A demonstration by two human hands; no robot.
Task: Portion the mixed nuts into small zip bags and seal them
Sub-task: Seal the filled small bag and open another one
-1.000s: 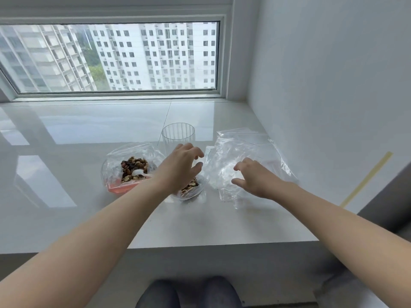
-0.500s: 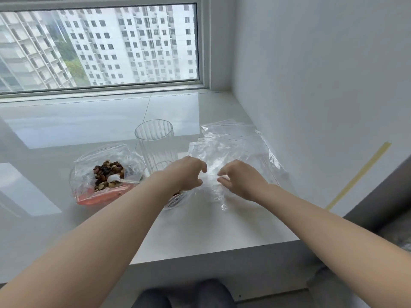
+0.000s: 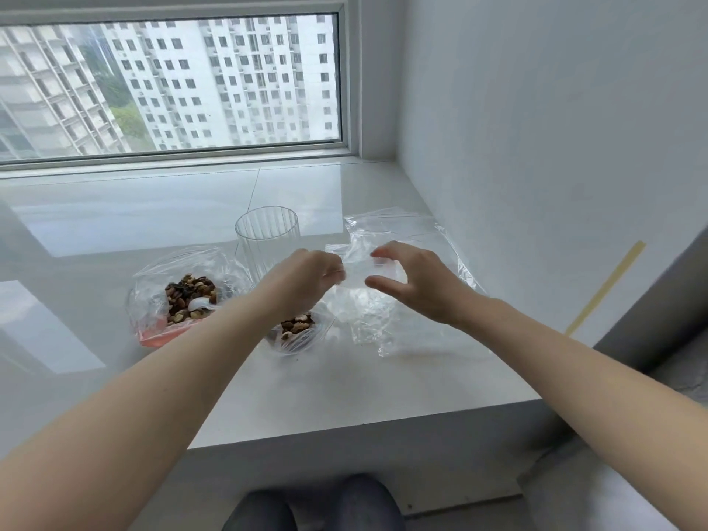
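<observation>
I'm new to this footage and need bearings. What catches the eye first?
Two bare hands meet mid-frame over the white sill: the left hand and right hand hold an empty small zip bag between them. Left of them lies a big bag of mixed nuts, with a clear ribbed cup behind.

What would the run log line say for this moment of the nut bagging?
step: opening empty zip bag | left hand: pinches bag | right hand: holds bag | filled small bag: on sill | scoop: in nut bag

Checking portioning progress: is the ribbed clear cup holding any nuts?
No, the ribbed clear cup stands empty; the nuts sit in the large bag.
</observation>
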